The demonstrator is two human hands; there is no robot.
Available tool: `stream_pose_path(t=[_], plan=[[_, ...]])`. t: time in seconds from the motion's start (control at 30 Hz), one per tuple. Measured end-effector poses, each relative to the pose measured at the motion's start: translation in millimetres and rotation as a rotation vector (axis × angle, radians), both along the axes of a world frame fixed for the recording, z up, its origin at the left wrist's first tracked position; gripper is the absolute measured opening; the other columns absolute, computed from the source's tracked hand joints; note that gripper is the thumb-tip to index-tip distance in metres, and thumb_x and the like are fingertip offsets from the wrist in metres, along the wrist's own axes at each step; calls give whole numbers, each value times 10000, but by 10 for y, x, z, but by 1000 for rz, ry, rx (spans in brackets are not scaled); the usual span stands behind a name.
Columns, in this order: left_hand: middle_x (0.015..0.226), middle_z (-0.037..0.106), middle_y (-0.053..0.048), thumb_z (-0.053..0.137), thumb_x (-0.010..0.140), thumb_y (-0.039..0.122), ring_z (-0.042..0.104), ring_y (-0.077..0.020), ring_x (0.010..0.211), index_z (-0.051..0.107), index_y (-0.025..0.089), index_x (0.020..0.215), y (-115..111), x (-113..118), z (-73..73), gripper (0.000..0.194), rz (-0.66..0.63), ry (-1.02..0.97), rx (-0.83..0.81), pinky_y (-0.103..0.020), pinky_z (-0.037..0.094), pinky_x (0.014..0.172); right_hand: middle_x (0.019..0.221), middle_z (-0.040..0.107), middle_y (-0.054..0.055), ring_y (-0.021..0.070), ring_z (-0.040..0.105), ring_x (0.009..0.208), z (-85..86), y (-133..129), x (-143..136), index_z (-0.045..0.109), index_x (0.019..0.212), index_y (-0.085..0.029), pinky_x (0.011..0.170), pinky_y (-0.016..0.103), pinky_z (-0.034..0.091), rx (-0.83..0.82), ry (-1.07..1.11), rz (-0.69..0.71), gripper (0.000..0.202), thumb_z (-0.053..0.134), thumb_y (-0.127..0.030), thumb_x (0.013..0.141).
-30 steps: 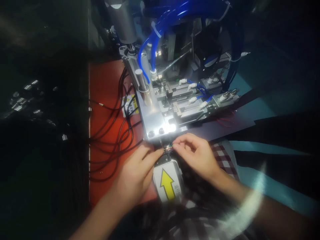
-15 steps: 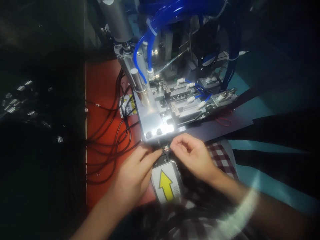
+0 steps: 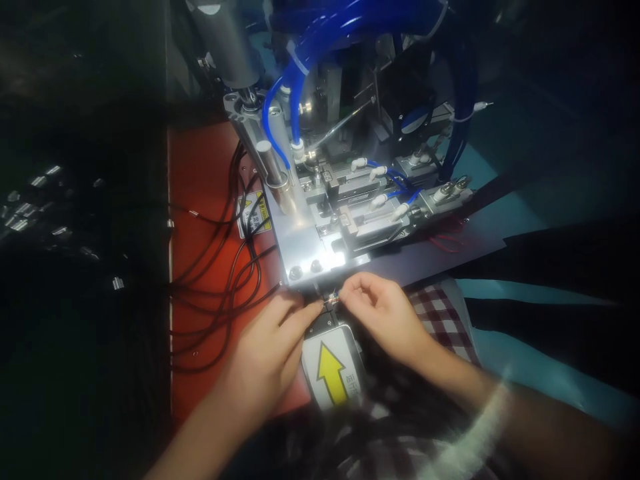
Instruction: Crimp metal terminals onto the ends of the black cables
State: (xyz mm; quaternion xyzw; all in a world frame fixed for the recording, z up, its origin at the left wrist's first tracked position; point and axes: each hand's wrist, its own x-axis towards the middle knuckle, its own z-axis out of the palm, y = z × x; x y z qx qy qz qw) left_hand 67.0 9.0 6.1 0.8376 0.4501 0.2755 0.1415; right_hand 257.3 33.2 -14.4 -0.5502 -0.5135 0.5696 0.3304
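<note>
At the front edge of a metal press plate [image 3: 300, 243], both hands meet over a narrow dark fixture [image 3: 323, 324]. My left hand [image 3: 273, 337] is closed, thumb and forefinger pressed together at the fixture's left side; what they pinch is hidden. From the right, my right hand [image 3: 383, 312] pinches at what look like thin coloured wires [image 3: 333, 298], tiny and partly blurred, lying between the two sets of fingertips. Just below the fingertips sits a white label with a yellow arrow [image 3: 331, 367] pointing toward the press.
Black cables [image 3: 235, 293] loop across the orange-red surface [image 3: 200, 173] at left, near a warning sticker [image 3: 253, 215]. Pneumatic cylinders [image 3: 373, 223] with blue air hoses [image 3: 345, 27] stand behind the plate. A vertical metal cylinder [image 3: 225, 47] rises at the back left.
The view has shifted slightly, so the machine sits a little further left. Both hands hold nearly the same pose, and the coloured wires show a bit more plainly between the fingertips.
</note>
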Motion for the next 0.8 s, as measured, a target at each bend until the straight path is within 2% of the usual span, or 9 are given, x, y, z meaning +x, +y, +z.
stream_pose_path(t=[0.1,0.23,0.37,0.57,0.8], plan=[[926,595,-68,456,883,41,620,-128,852,636,126,1056,4,5,13,263,-4,6,17,-179,529,726,635,546,-12,117,495,570,11,17,17,610,733,-164,510,230,413,-42,10,-14,149,589,-280,824],[935,595,-74,460,881,35,617,-125,856,645,113,1048,2,3,4,261,-2,-1,17,-175,522,741,723,623,27,138,551,618,15,1,16,653,801,-164,524,239,445,57,-21,-71,118,618,-276,809],[940,593,-74,462,879,31,612,-121,861,655,110,1043,-1,1,-17,265,5,-3,-1,-166,515,749,671,603,10,123,528,564,-3,-14,-30,633,768,-167,506,234,442,91,-21,-50,94,621,-250,809],[943,597,-67,448,893,41,612,-118,856,644,127,1059,-7,9,-13,271,8,-25,-7,-165,518,733,735,603,19,137,550,649,-18,-18,-36,602,779,-173,609,257,472,215,-56,1,90,572,-219,850],[934,596,-67,438,897,45,615,-115,838,646,126,1048,-4,19,4,269,10,-41,7,-165,522,724,701,586,13,133,540,626,-35,-21,-18,600,768,-167,577,248,460,150,-28,-4,115,583,-249,847]])
